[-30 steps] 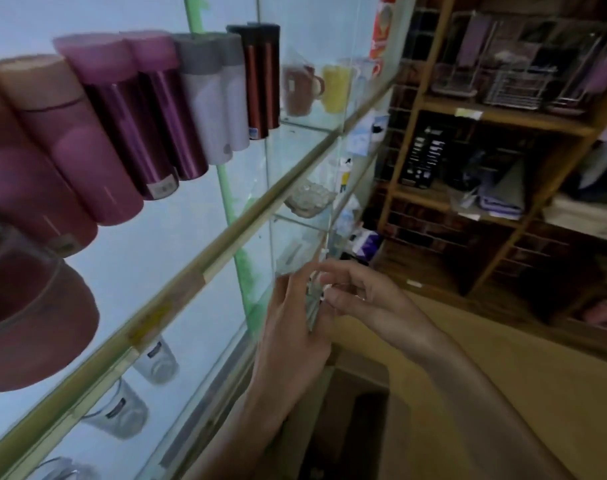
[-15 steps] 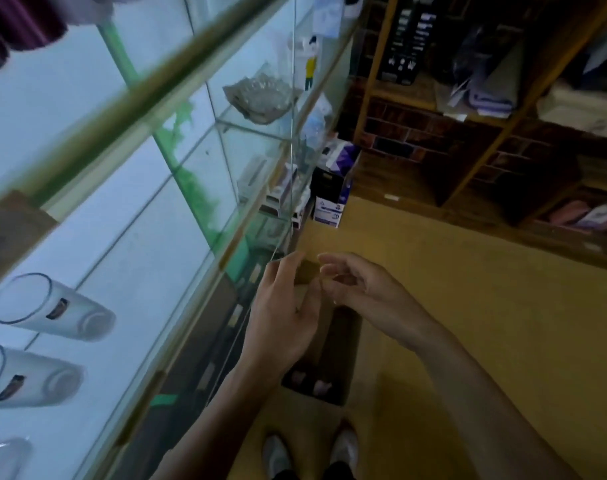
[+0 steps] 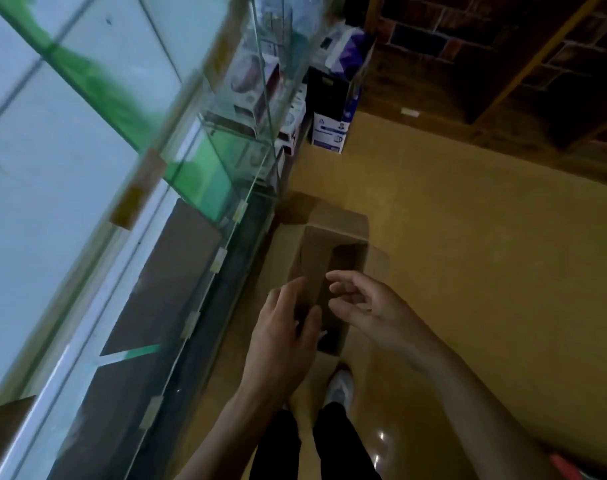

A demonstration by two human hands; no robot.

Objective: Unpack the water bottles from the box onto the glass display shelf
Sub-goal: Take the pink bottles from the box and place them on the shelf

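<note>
Tan floor (image 3: 468, 254) fills the right and centre, glossy, with small light glints low down. The glass display shelf (image 3: 87, 168) runs along the whole left side, seen at a steep angle. It has pale glass panels, a green streak behind them, taped glass edges and a dark base along the floor. Brick wall (image 3: 433, 36) with wooden shelf posts sits top right, dark.

Boxed goods (image 3: 253, 84) stand inside the far lower part of the glass shelf, blurred, labels unreadable. A black and white carton (image 3: 329, 109) stands on the floor at the far end of the glass shelf, with a purple carton (image 3: 347, 50) behind it.

The cardboard box (image 3: 340, 223) is on the floor just beside the base of the glass shelf, directly ahead of the feet, flaps open. Its inside is dark, so I cannot tell what is in it. A pale bit shows low inside by the left thumb, too hidden to name.

Left hand (image 3: 281, 337) hangs over the near left part of the box opening, fingers loose, grasping nothing. Right hand (image 3: 371, 306) is just beside it over the opening, fingers loosely curled and released, holding nothing visible. The hands are near each other, not touching.

Pale shoe (image 3: 340, 388) is on the floor right behind the box, with dark trouser legs below it.
</note>
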